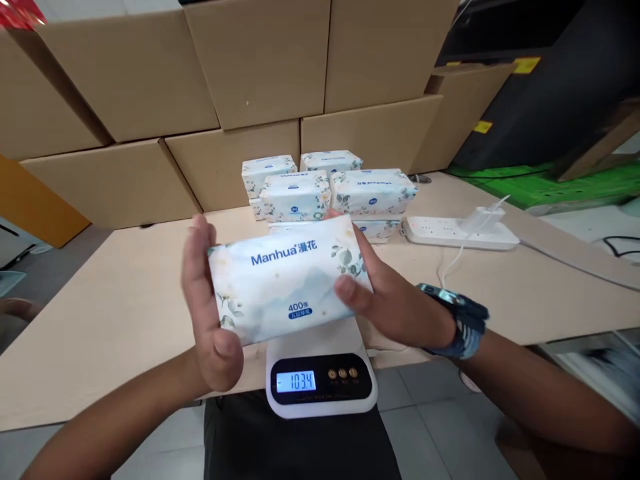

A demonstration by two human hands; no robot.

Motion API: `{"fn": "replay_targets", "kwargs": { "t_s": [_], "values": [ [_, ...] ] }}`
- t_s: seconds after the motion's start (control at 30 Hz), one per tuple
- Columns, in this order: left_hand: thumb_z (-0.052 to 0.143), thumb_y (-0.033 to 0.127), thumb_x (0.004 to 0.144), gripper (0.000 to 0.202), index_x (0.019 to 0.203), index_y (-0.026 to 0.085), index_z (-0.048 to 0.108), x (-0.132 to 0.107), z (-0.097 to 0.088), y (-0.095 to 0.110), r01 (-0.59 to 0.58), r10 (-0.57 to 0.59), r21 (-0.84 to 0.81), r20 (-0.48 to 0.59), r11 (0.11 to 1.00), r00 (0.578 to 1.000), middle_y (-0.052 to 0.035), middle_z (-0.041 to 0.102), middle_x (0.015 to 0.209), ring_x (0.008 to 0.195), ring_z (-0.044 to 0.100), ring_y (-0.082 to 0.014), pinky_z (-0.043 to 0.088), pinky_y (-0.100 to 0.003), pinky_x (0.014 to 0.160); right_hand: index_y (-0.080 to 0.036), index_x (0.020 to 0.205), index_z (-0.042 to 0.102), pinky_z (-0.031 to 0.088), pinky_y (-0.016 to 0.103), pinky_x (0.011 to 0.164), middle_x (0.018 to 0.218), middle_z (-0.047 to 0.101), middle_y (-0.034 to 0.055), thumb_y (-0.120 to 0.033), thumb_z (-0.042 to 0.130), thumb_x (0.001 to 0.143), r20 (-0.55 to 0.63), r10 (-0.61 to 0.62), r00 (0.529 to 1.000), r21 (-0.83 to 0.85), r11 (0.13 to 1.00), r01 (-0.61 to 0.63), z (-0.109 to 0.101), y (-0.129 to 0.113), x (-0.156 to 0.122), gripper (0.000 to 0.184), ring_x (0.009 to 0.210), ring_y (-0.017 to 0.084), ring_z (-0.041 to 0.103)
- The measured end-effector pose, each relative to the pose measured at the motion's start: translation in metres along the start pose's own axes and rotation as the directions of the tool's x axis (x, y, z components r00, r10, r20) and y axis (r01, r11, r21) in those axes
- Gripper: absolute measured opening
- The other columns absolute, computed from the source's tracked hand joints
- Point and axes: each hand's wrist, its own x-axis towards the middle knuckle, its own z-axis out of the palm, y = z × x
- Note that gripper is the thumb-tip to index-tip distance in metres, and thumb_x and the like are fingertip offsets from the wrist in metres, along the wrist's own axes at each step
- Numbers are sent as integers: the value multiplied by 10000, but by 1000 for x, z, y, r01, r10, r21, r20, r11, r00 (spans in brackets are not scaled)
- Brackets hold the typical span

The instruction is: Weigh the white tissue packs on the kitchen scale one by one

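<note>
A white pack of tissues (280, 280), printed "Manhua" with flowers and leaves, is tilted in the air above a kitchen scale (320, 403). My right hand (390, 293) grips its right end, thumb on the front face. At the left end, my left hand (205, 307) is open, fingers stretched upward and thumb apart, its palm against or very close to the pack; the fingers are slightly blurred. Most of the weighing plate is hidden by the pack. The lit display (296, 381) reads 103.4, with a dash before it.
Several more tissue packs (295, 197) are stacked on the wooden table (130, 287). A white power strip (460, 233) with a plugged-in charger lies to the right, its cable trailing off the side. Cardboard boxes (260, 67) form a wall along the back.
</note>
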Motion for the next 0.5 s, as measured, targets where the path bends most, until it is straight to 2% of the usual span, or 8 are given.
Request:
{"fn": "replay_targets", "kwargs": {
  "t_s": [0.03,0.1,0.17,0.23,0.37,0.43,0.5],
  "values": [
    [198,852,957,789,1686,550,179,-7,2,-1,126,-124,-30,61,992,990,213,126,1827,1724,71,-290,275,-529,1404,-356,1754,-2,590,496,1193,1733,433,116,-630,448,1076,-18,9,1000,-32,999,-9,4,-2,-9,859,1556,334,518],
    [67,817,982,813,1716,482,165,-16,7,-3,345,-330,-91,153,934,932,157,113,1843,1721,79,-257,344,-484,1371,-353,1746,-94,486,529,1283,1823,234,86,-702,437,1038,-71,-7,997,-87,996,1,13,-2,-24,952,1672,344,301],
    [28,807,987,839,1725,442,188,-20,11,-7,472,-441,-152,199,869,875,112,142,1846,1719,106,-245,381,-467,1346,-359,1724,-190,414,545,1327,1847,137,60,-733,408,1023,-99,-6,995,-103,995,-5,20,2,-36,995,1711,332,149],
    [59,817,989,849,1725,423,210,-24,15,-13,541,-492,-174,256,823,832,76,167,1845,1715,147,-259,409,-473,1325,-358,1711,-232,387,548,1340,1856,84,45,-733,372,1028,-91,39,995,-104,993,-48,24,13,-47,986,1718,321,92],
    [90,881,952,922,1741,407,142,-33,21,-26,601,-514,-155,381,784,769,44,160,1849,1702,209,-292,428,-476,1306,-387,1719,-194,316,524,1370,1858,-61,-26,-702,286,1059,-61,137,989,-129,981,-144,23,42,-61,875,1722,284,35],
    [91,915,927,957,1743,415,123,-36,21,-28,599,-504,-164,396,784,768,57,140,1851,1710,166,-296,390,-481,1330,-378,1720,-197,283,506,1382,1854,-93,-41,-731,235,1047,-52,126,991,-131,983,-132,21,50,-61,874,1720,271,5],
    [115,934,916,968,1734,422,174,-33,20,-28,582,-492,-179,375,793,785,76,135,1850,1719,105,-289,329,-480,1363,-366,1720,-203,229,526,1396,1852,-110,-42,-813,205,994,-54,66,996,-144,987,-73,17,49,-58,945,1716,293,-37]
  ]
}}
